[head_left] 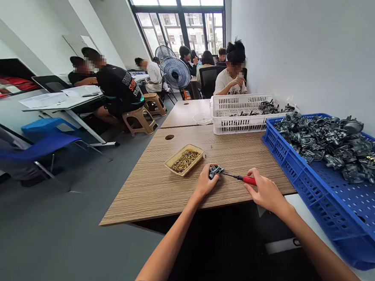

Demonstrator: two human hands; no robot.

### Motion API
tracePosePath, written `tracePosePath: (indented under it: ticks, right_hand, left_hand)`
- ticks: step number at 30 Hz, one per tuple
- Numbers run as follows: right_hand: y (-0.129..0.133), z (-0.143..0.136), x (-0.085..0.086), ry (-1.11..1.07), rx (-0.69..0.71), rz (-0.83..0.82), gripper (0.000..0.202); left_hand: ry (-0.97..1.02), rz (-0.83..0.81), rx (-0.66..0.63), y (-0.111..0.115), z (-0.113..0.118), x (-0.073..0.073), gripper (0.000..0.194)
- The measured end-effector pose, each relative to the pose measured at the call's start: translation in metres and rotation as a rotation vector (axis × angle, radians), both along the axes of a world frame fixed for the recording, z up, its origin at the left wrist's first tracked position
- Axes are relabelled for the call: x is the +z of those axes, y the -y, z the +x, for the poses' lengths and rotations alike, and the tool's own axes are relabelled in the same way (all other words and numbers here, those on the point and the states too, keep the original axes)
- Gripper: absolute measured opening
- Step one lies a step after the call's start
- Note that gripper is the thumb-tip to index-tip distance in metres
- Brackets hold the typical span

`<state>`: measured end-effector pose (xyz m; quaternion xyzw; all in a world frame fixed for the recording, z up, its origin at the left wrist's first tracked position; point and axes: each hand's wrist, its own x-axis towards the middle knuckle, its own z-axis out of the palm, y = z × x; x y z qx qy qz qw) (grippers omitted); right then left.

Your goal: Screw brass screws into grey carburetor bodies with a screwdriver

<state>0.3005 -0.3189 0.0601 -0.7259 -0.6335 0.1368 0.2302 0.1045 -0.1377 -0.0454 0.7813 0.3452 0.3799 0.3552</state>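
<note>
My left hand [206,181] is closed around a small grey metal carburetor [215,171], holding it just above or against the wooden table [158,194]. In my right hand [264,191] is a screwdriver [249,180] with a red handle and a dark shaft. Its tip points left and meets the carburetor's right side; the exact contact point is too small to make out. Left of my left hand stands a cream plastic tub [173,170] holding many small brass-coloured parts [186,160].
A blue crate [303,176] piled with grey carburetors [329,139] stands at the right. Behind the table's middle is a white basket [243,126] with dark parts. A person [232,75] sits beyond it. A fan [175,73] and other seated people are further back.
</note>
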Motion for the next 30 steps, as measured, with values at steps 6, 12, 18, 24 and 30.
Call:
tracePosePath:
  ticks: [6, 12, 18, 24, 30]
  right_hand:
    - [-0.0006, -0.0015, -0.0001, 0.023, -0.041, -0.019, 0.012]
    - [-0.0015, -0.0027, 0.0054, 0.054, -0.078, -0.043, 0.021]
    - [0.0005, 0.0012, 0.0006, 0.013, 0.007, 0.0, 0.014]
    - [-0.0008, -0.0039, 0.0048, 0.088, -0.051, -0.026, 0.014]
    - [-0.0003, -0.0045, 0.0058, 0.086, -0.063, -0.043, 0.02]
  left_hand:
    - [-0.009, 0.0, 0.0, -0.001, 0.0005, -0.0006, 0.034]
    - [-0.009, -0.002, 0.0, -0.0002, 0.0015, 0.0007, 0.036]
    - [-0.008, -0.005, 0.004, 0.0005, 0.0011, 0.0021, 0.036]
    - [-0.001, 0.001, 0.001, -0.0001, 0.0011, 0.0018, 0.035]
    - [-0.012, -0.018, 0.006, 0.0014, 0.0009, 0.0036, 0.035]
